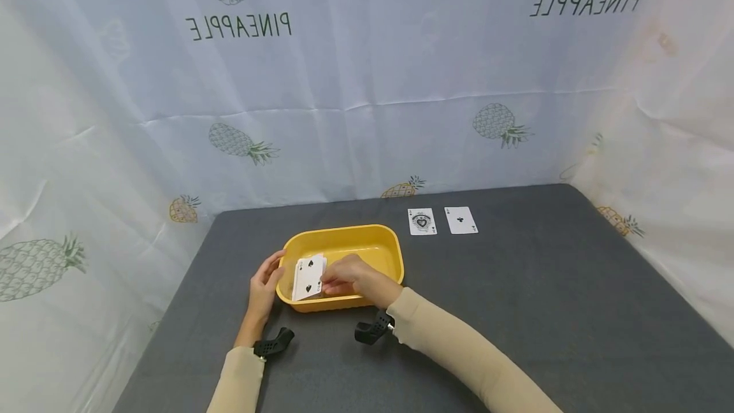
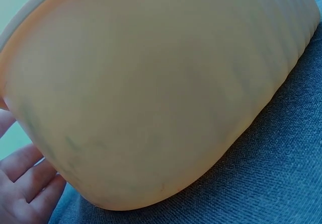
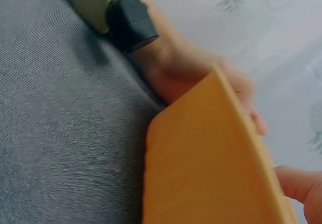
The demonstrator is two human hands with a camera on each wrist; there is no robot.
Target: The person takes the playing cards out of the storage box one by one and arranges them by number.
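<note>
So the playing cards (image 1: 309, 277) are a small fanned bunch, spades showing on the front one, held at the near-left corner of the yellow plastic tub (image 1: 385, 241), partly over its rim. The right hand (image 1: 351, 276) reaches in over the near wall and has its fingers curled onto the edge of the cards, pinching them. The left hand (image 1: 264, 286) is flat against the tub's left end, fingers straight and relaxed, just bracing it; the left wrist view shows mostly orange-yellow wall with fingers (image 2: 22, 183) at the bottom corner. The tub sits on a dark grey felt table (image 1: 545, 311). Well apart, up by the far edge, two more cards lie face up side by side: an ace of spades (image 1: 422, 221) and an ace of clubs (image 1: 460, 220). A pineapple-print curtain (image 1: 367, 81) wraps around behind everything.
</note>
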